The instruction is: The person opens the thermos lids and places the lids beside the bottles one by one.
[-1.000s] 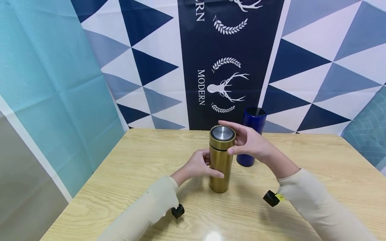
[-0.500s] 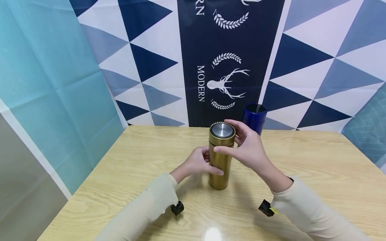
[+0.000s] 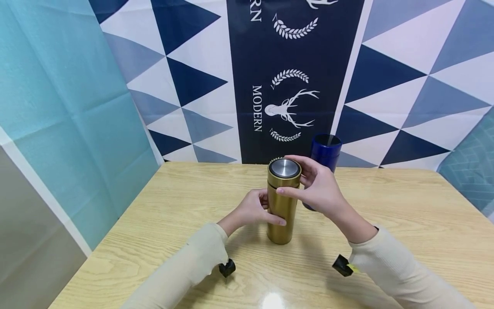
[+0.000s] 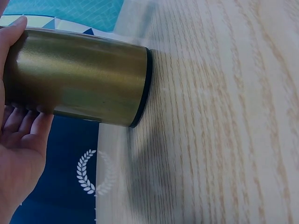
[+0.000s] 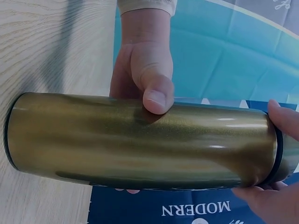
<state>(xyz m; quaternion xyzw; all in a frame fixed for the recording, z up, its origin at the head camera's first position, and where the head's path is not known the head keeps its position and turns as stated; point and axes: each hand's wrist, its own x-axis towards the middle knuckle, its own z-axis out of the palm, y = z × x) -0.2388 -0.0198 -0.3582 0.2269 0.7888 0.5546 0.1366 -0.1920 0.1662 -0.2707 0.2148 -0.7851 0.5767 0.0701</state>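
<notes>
A gold thermos flask stands upright on the table, its lid topped by a silver disc with a dark ring. My left hand grips the lower body from the left, thumb across the front; in the right wrist view that thumb lies on the gold wall. My right hand holds the flask at the lid from the right, thumb near the dark seam. The flask's base meets the wood in the left wrist view. Some fingers of both hands are hidden behind the flask.
Behind my right hand stands a dark blue cylindrical flask, partly covered, with a dark top. The wooden table runs back to a patterned cloth backdrop. A turquoise cloth hangs at the left.
My right thumb has moved left across the front near the lid seam, and the right wrist has dropped slightly. The left hand keeps its grip; the gold flask stays in place.
</notes>
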